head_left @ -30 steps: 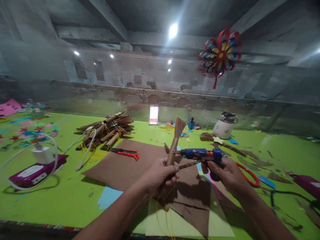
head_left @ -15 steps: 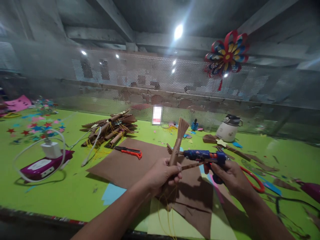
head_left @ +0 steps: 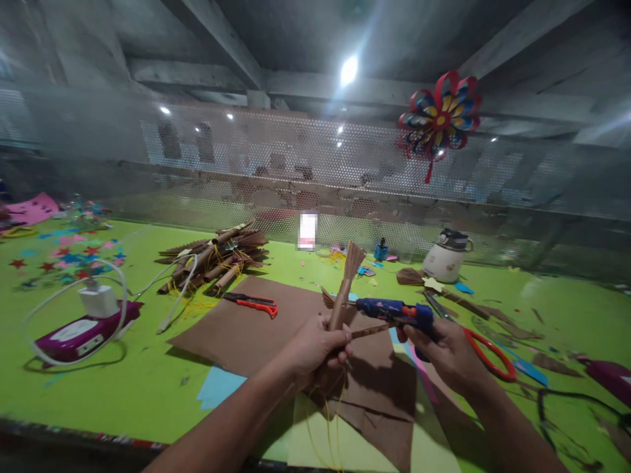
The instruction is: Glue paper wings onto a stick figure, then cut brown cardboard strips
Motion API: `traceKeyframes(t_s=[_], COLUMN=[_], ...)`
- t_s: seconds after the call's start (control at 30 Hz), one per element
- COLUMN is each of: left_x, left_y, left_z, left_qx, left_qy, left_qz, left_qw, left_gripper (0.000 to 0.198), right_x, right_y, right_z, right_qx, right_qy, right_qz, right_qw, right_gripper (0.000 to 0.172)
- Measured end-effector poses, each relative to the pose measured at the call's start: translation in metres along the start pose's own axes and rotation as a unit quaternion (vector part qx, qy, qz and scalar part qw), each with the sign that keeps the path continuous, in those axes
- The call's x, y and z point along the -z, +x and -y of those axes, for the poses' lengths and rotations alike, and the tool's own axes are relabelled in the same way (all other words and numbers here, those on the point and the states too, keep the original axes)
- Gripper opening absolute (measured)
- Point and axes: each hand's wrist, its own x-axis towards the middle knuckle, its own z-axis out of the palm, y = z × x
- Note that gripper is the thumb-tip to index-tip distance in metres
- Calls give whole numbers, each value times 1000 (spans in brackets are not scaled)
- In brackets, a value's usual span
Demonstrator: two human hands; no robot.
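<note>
My left hand (head_left: 320,351) is closed around a rolled brown paper tube (head_left: 340,302) with a fanned, pleated top, tilted to the right. A narrow brown paper strip (head_left: 372,331) sticks out to the right from the same hand. My right hand (head_left: 444,348) grips a dark blue glue gun (head_left: 394,310), whose nozzle points left, close to the tube; I cannot tell whether it touches. Yellow strings (head_left: 329,427) hang below my left hand. Under both hands lies a brown paper sheet (head_left: 290,309), partly over yellow and blue paper.
A red box cutter (head_left: 254,303) rests on the brown sheet. Left of it are a pile of brown paper rolls (head_left: 217,256) and a purple power strip (head_left: 89,332) with a white cable. Red-handled scissors (head_left: 493,355) and a white kettle (head_left: 446,256) stand to the right.
The whole view has shifted slightly. The glue gun's nozzle sits a little farther right of the tube's edge than before. Both hands keep their hold.
</note>
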Motion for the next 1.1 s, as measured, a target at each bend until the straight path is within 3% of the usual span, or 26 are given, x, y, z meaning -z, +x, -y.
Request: traceKeyframes(t_s=[0.17, 0.27, 0.4, 0.5, 0.63, 0.73, 0.8, 0.93, 1.1], left_x=[1, 3, 8, 9, 6, 5, 5, 6, 6], left_y=[-4, -8, -9, -7, -3, 0, 2, 2, 0], left_z=[-5, -9, -12, -14, -11, -5, -2, 0, -3], left_qx=[-4, -23, -58, -87, -104, -125, -145, -160, -117], left_qy=[-17, -30, -34, -43, -52, -42, -38, -41, -58], left_qz=[19, 36, 38, 0, -35, -47, -52, -59, -35], left_qw=[1000, 999, 997, 995, 993, 990, 987, 984, 991], left_gripper=[15, 16, 18, 18, 21, 24, 25, 24, 28], right_x=[0, -2, 5, 12, -3, -33, -53, -74, -63], right_y=[5, 14, 20, 20, 26, 36, 42, 47, 51], right_z=[-3, -25, -65, -68, -18, 23, 37, 37, 27], right_qx=[9, -14, -44, -61, -21, 1, -9, -43, 0], right_qy=[-53, -105, -231, -264, -100, 67, 118, 168, 215], right_qz=[-22, -26, 29, 45, -16, 36, 21, -3, -43], right_qw=[998, 994, 972, 961, 995, 997, 993, 985, 976], right_gripper=[35, 31, 29, 32, 28, 40, 38, 37, 32])
